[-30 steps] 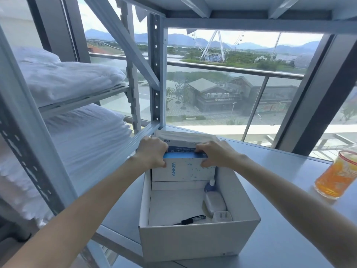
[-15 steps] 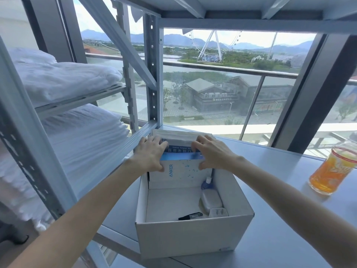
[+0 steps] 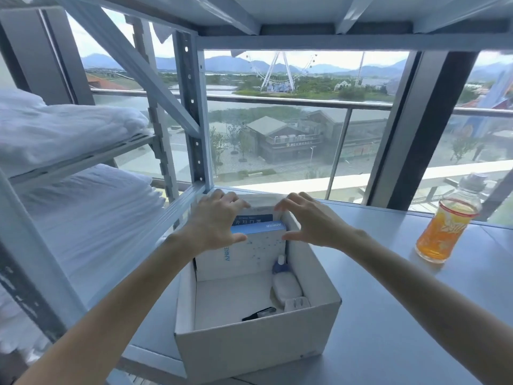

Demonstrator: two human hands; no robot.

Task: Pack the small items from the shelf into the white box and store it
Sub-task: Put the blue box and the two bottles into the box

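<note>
Head view: the white box (image 3: 258,348) stands open at the left edge of the grey shelf surface (image 3: 388,301), its far end near the shelf upright (image 3: 194,134); both hands hover over that far end. The left hand (image 3: 219,220) is spread wide, fingers apart and slightly bent, its thumb at the top left corner of the Anker carton (image 3: 263,245); the right hand (image 3: 308,220) is spread likewise, its thumb at the carton's top right corner; whether either thumb touches the carton cannot be told, and neither hand grips anything. The carton stands upright against the box's far wall, with a blue-labelled pack (image 3: 252,218) behind it. Along the box's right wall lie a small blue bottle (image 3: 280,266), a white case (image 3: 287,286) and a white plug (image 3: 297,304); a black pen (image 3: 259,314) lies by the near wall. An orange drink bottle (image 3: 444,232) stands towards the right edge of the surface, well apart from the box; folded white bedding (image 3: 69,218) fills the neighbouring shelves on the left.
</note>
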